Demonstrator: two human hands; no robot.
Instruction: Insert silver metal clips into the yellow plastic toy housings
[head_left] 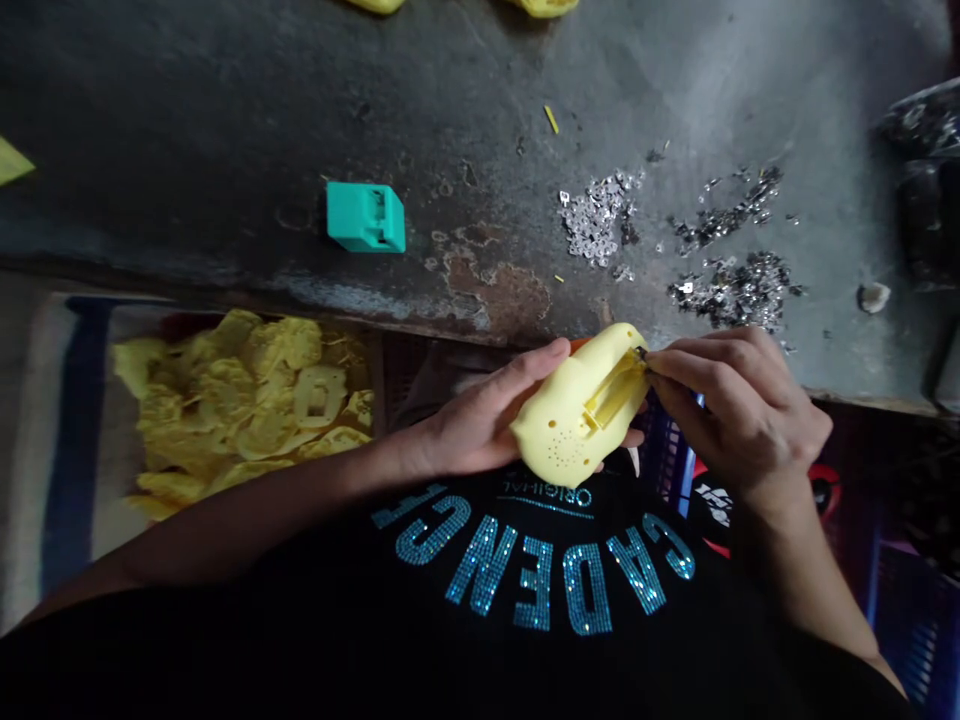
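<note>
The left hand (pixel 487 405) cradles a yellow plastic casing (pixel 574 415) at lower centre, wrapped around its underside, while the right hand (pixel 739 415) pinches a small metal piece (pixel 641 354) at the casing's slotted end. Loose metal clips (pixel 596 217) lie on the grey worktop (pixel 187 120) at upper right, a teal plastic part (pixel 365 217) left of them, and yellow moulded shells (pixel 240 400) heaped at left.

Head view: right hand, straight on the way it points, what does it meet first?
The yellow shell held in the left hand. The right hand is already at the shell's slot, pinching a small dark piece, though depth there is hard to judge.
</note>
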